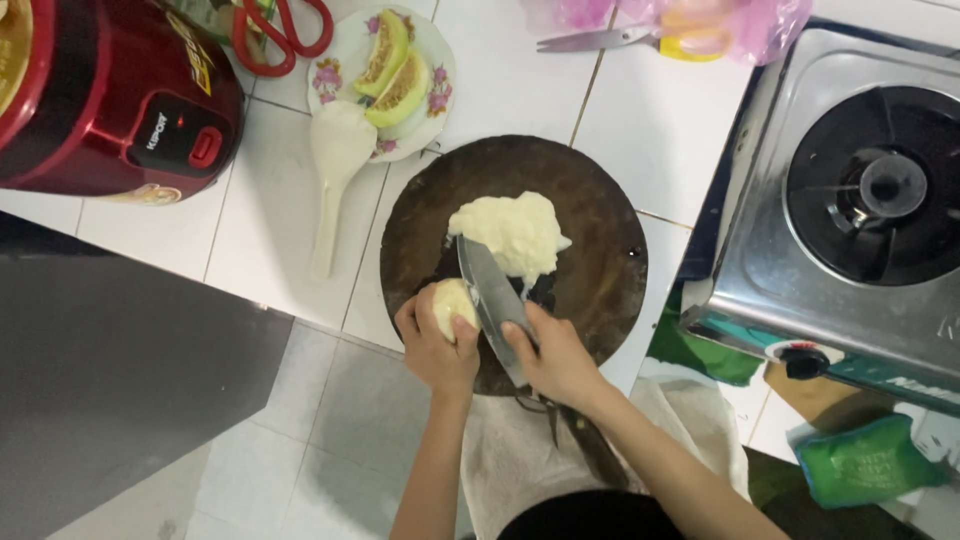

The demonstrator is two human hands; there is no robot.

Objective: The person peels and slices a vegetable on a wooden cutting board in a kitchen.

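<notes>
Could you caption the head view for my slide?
Left hand holds pale food; right hand works knife on round board.

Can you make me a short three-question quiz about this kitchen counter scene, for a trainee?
1. True or false: the right hand holds the knife with its blade laid on the pale mash.
2. What does the left hand hold? A) a pale peeled lump B) the red scissors C) the white paddle
3. Fill in: the dark round cutting board lies between the flowered plate and the gas ____.

Key:
1. True; the blade tip meets the mash.
2. A; the pale peeled lump sits in its fingers, while the red scissors and white paddle lie untouched.
3. stove
</notes>
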